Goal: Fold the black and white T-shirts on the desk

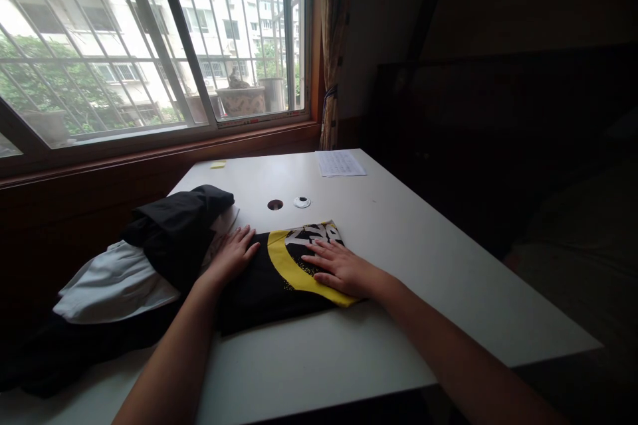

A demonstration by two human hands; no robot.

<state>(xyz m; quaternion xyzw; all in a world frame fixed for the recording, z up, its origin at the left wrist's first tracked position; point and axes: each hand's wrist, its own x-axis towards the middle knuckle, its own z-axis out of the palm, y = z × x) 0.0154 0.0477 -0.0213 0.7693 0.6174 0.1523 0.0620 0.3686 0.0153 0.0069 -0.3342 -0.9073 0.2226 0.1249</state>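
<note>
A black T-shirt with a yellow band and pale lettering point(294, 265) lies folded into a flat rectangle on the white table point(319, 358). My right hand point(341, 267) rests flat on its printed right part, fingers stretched out. At the upper left edge of the folded shirt lies my left hand point(232, 254), fingers extended, close beside a heap of clothes. That heap holds a black garment point(169, 232) on top, a light grey-white one point(117, 285) below it and more dark cloth point(90, 345) at the bottom. Neither hand grips anything.
Papers point(341, 163) lie at the table's far end, with a small yellow note point(218, 164) at far left. Between them and the shirt are a round cable hole point(275, 204) and its white cover point(302, 202). A barred window point(149, 46) and curtain point(333, 46) stand behind.
</note>
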